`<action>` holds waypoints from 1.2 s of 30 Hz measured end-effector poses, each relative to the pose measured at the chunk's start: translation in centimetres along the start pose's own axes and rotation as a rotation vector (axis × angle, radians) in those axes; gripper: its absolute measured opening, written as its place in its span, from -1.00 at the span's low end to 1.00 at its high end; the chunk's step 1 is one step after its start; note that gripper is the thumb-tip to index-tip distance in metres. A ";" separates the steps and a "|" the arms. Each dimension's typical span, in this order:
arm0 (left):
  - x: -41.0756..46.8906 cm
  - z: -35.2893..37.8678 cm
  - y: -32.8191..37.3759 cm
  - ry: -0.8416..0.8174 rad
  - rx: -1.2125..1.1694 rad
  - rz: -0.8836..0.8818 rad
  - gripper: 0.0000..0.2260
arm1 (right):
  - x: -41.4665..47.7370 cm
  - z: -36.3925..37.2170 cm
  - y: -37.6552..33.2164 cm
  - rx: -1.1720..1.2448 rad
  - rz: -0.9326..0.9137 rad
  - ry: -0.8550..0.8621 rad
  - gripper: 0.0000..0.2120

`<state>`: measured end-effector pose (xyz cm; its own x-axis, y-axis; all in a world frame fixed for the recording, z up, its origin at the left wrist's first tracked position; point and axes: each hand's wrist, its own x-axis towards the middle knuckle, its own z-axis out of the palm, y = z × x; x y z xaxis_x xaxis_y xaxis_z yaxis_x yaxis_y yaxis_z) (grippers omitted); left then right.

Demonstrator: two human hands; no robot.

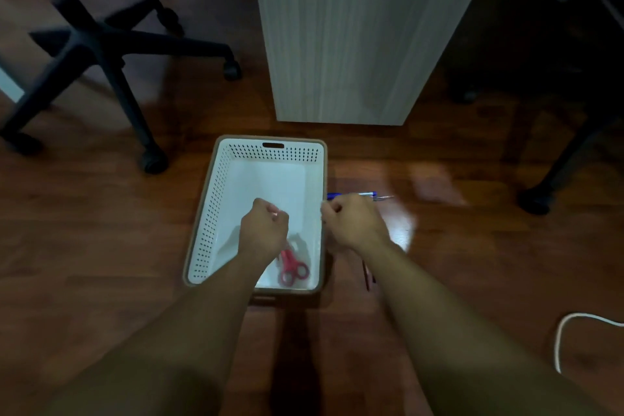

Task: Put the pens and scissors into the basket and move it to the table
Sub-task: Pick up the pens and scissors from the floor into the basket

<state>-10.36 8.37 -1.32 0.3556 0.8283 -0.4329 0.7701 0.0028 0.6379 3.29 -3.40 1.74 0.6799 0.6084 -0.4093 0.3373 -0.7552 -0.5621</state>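
A white perforated basket with a brown rim stands on the wooden floor. Red-handled scissors lie inside it near the front wall, partly hidden by my left wrist. My left hand hovers over the basket's middle, its fingers curled shut and apparently holding nothing. At the basket's right rim, my right hand is closed in a fist. A blue pen sticks out sideways past its knuckles. Under my right forearm a dark red pen lies on the floor.
A pale wood-grain table panel stands just behind the basket. Black office chair bases with castors sit at the left and far right. A white cable curls on the floor at the lower right.
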 end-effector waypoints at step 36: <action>-2.6 17.8 6.1 -0.290 0.291 -0.141 -0.67 | 0.0 1.7 15.3 0.009 0.461 -0.124 -0.59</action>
<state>2.84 -3.69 -7.66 0.3382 0.6395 -0.6904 0.9244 -0.0881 0.3712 7.31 -14.53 -8.10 0.6747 0.2354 -0.6996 0.0129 -0.9514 -0.3077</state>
